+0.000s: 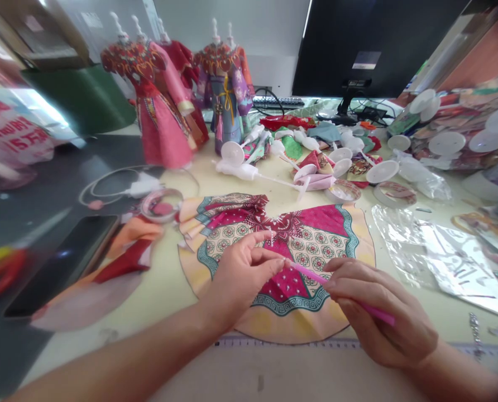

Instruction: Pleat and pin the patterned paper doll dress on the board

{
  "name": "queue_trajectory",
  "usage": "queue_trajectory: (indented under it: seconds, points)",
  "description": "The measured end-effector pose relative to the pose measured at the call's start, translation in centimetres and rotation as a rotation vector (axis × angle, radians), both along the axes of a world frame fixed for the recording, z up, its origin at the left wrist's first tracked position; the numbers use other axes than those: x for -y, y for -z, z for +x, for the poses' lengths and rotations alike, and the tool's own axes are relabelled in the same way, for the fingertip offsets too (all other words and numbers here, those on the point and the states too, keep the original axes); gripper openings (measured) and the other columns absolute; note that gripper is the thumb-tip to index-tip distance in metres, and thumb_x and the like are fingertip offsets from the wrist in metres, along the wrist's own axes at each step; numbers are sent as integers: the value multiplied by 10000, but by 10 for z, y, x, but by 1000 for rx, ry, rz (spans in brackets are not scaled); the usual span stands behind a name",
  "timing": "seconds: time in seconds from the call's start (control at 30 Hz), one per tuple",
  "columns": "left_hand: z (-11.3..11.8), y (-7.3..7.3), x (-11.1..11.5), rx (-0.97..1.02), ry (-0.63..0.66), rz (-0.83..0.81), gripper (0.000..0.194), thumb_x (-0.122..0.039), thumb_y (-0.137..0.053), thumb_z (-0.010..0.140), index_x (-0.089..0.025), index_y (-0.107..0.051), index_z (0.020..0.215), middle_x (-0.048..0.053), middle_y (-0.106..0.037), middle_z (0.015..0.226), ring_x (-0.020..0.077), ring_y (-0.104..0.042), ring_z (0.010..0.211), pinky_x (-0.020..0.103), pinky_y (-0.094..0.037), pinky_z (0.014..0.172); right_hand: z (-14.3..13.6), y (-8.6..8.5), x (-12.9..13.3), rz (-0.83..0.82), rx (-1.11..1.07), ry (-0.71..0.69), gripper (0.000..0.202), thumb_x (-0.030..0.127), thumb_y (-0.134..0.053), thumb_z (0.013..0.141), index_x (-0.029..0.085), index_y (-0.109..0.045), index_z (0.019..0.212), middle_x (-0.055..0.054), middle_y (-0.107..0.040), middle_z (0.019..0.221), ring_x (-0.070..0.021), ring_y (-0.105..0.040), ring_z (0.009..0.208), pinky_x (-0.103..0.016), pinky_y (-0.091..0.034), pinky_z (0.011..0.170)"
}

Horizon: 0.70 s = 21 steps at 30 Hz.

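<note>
holding a slim pink stick (310,273), the right hand (378,310) sits at four o'clock; clock centred on the round patterned fabric (322,245). nearest item, at six: a ruler (232,342) along the fabric's lower edge.

right grip: fingers closed round the stick, its butt poking out below the palm, its tip angled toward ten. left hand (236,273) at nine, over the fabric, forearm in from seven to eight. left grip: thumb and a finger nearly together at the stick's tip; something tiny and pale there, too small to make out. a short strand of white beads (271,239) hangs at the forefinger's end.

fabric flat under both hands, magenta and cream panels, teal key border, pleated at ten.

at nine, beyond the fabric: orange and red cloth (123,259), then a dark phone (71,257), then blurred scissors (17,265) with red and yellow handles. at three: clear plastic bags (400,245). silver chain (475,332) between three and four.

farther: tape roll (178,201) and white charger (142,187) at ten; two more tape rolls (395,194) between one and two. heap of small garments and white stands (291,146) at twelve to one. dressed doll forms (163,128) upright, ten to eleven. last, keyboard (285,103) at twelve, dark monitor (358,33) at one.
</note>
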<state>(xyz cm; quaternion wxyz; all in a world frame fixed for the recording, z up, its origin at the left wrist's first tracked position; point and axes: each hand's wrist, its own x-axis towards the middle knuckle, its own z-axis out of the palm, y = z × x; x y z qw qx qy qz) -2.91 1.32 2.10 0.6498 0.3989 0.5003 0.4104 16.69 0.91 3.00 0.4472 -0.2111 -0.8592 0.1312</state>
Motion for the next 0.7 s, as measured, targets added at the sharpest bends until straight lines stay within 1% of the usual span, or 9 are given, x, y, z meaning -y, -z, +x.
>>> queue_trajectory:
  seconds: [0.17,0.3,0.43,0.57,0.7]
  points:
    - [-1,-1,1,-13,11,5,505,-256,-637,763,-208,-443,1227,15,-690,805,108,-573,660,257,-450,689,0,0,0,-4,-8,0,288,-26,-467,730,95,-546,979,-66,-571,781,-173,-566,771,-370,-530,673]
    - [-1,-1,1,-19,12,13,534,-270,-636,761,-203,-432,1251,20,-691,808,126,-590,688,281,-459,722,1,-1,1,-1,-7,14,306,-19,-460,733,116,-547,994,-58,-570,775,-178,-573,780,-379,-534,688]
    - [-1,0,1,-14,12,14,547,-274,-636,761,-204,-426,1262,31,-692,825,136,-595,690,292,-468,713,0,-1,0,5,-5,2,304,-16,-457,736,117,-549,994,-59,-571,765,-183,-578,786,-368,-536,669]
    - [0,0,2,-34,20,24,535,-263,-628,769,-210,-434,1264,22,-692,797,128,-586,680,278,-464,703,0,0,-1,1,-3,2,299,-22,-461,738,108,-545,994,-61,-576,769,-179,-574,779,-368,-535,670]
    - [0,-2,2,-29,19,7,561,-241,-625,769,-206,-406,1284,25,-698,835,115,-574,662,266,-460,688,1,1,0,-3,1,18,292,-21,-460,739,105,-544,988,-63,-575,774,-181,-574,794,-365,-532,675]
